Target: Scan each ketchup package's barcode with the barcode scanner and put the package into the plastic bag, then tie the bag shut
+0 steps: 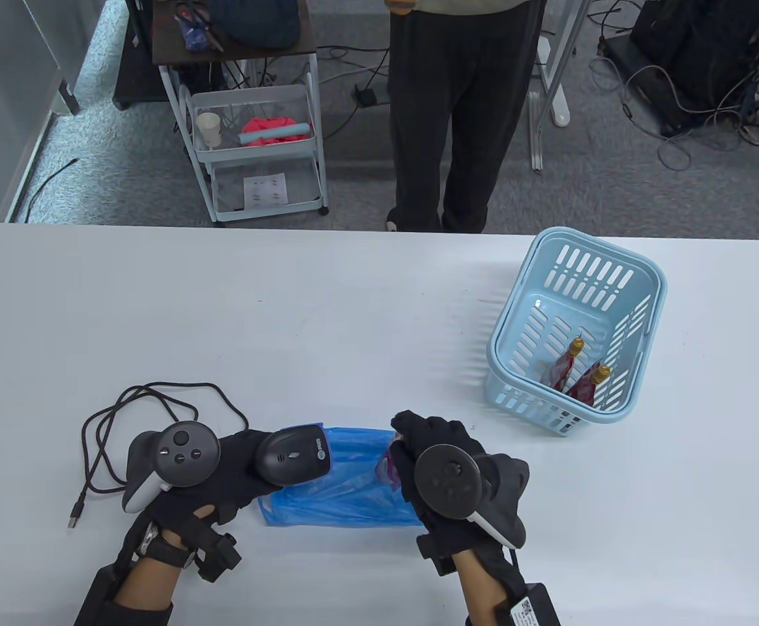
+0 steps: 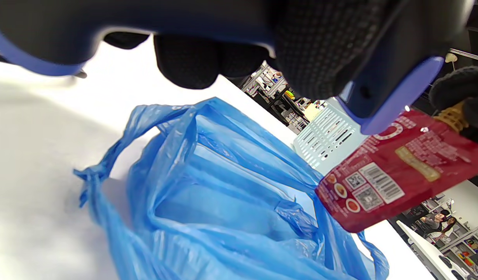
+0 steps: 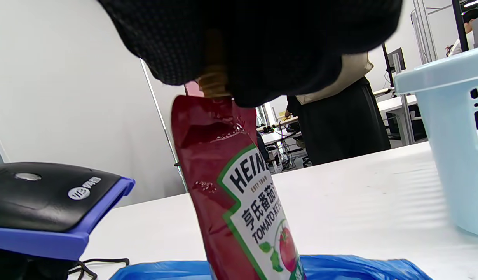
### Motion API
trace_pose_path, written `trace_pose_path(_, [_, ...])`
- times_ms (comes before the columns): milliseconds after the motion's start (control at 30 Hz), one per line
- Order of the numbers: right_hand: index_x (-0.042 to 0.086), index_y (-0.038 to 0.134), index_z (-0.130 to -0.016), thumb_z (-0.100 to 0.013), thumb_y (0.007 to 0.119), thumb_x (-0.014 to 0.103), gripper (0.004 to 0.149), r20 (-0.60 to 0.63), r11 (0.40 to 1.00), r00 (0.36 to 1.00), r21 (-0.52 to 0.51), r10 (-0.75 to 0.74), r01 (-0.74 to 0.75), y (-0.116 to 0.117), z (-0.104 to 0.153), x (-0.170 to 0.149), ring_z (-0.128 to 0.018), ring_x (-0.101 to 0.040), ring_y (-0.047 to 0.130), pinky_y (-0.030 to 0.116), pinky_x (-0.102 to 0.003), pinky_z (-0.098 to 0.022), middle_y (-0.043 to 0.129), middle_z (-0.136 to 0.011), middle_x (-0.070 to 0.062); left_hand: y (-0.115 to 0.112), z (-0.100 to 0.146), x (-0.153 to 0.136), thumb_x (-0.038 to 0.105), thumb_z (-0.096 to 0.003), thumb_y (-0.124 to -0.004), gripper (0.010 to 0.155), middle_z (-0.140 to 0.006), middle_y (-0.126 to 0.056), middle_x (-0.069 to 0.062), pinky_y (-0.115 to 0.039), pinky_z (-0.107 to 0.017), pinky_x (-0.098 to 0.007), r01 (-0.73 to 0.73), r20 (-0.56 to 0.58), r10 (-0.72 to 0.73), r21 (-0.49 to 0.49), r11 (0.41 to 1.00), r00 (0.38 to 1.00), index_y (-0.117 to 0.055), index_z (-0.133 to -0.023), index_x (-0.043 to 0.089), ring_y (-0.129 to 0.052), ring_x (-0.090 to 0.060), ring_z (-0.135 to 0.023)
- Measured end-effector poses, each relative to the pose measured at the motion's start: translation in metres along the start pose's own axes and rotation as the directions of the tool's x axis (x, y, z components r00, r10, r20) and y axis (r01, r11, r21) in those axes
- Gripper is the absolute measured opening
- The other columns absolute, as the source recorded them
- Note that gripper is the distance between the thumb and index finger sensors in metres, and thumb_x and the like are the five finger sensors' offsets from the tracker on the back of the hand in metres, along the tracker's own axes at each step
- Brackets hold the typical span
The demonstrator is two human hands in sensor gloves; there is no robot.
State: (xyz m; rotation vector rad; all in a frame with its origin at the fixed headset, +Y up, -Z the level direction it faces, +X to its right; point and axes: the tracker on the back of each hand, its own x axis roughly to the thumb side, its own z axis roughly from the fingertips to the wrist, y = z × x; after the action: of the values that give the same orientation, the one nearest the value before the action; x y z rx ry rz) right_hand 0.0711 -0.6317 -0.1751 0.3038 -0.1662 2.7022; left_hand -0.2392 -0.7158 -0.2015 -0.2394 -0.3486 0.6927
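White tabletop is seen from above in the table view, with grey carpet, a wheeled cart [image 1: 255,137] and a standing person [image 1: 458,111] beyond its far edge. Two ketchup pouches [image 1: 578,375] are held upright in a pale blue basket [image 1: 640,306] at the right. A blue plastic bag [image 1: 347,489] is spread flat near the front edge, between the hands. The barcode scanner [image 1: 291,456] is gripped by the left hand [image 1: 223,479] over the bag's left end, its cable [image 1: 132,424] looped on the table. A third pouch, mostly hidden, is held by the right hand [image 1: 431,456] above the bag's right end

From the left wrist view the bag's mouth is seen open and its handles [image 2: 93,175] knotted; the held ketchup pouch [image 2: 394,175] is tilted above it, barcode side facing the scanner's window

From the right wrist view the pouch is seen hanging upright, pinched at its gold cap [image 3: 213,79] by curled fingers, with the scanner just left and the basket at right
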Motion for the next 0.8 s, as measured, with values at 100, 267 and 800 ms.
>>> trace_pose_path(100, [0.008,0.075,-0.093,-0.052,0.081,0.028,0.046,-0.008,1.0,1.0,0.02,0.01,-0.01,0.006,-0.001,-0.004,-0.06,-0.036,0.088,0.078,-0.042,-0.04,0.088,-0.077,-0.017,0.001,0.0,0.0,0.044,-0.0426,-0.09,0.051,-0.09,-0.084,0.003,-0.075,-0.064,-0.053,-0.001,-0.002,0.001,0.001,1.0,1.0,-0.081,-0.091,0.03,-0.095,-0.029,-0.074])
trace_pose_path(267, [0.009,0.075,-0.093,-0.052,0.081,0.028,0.046,-0.014,0.998,0.999,0.05,0.036,-0.035,0.015,-0.003,-0.007,-0.061,-0.036,0.087,0.078,-0.042,-0.041,0.088,-0.078,-0.017,0.001,0.001,0.0,0.044,-0.0427,-0.09,0.051,-0.09,-0.084,0.003,-0.075,-0.064,-0.053,-0.002,-0.006,0.002,0.002,1.0,1.0,-0.081,-0.091,0.03,-0.095,-0.029,-0.074])
trace_pose_path(800, [0.009,0.075,-0.093,-0.051,0.082,0.028,0.046,-0.015,0.983,0.991,0.135,0.13,-0.127,0.04,-0.013,-0.008,-0.061,-0.036,0.087,0.078,-0.042,-0.041,0.088,-0.078,-0.016,0.003,0.001,-0.001,0.044,-0.0427,-0.09,0.051,-0.09,-0.084,0.003,-0.075,-0.064,-0.053,-0.007,-0.016,0.007,0.0,1.0,1.0,-0.081,-0.091,0.03,-0.095,-0.029,-0.074])
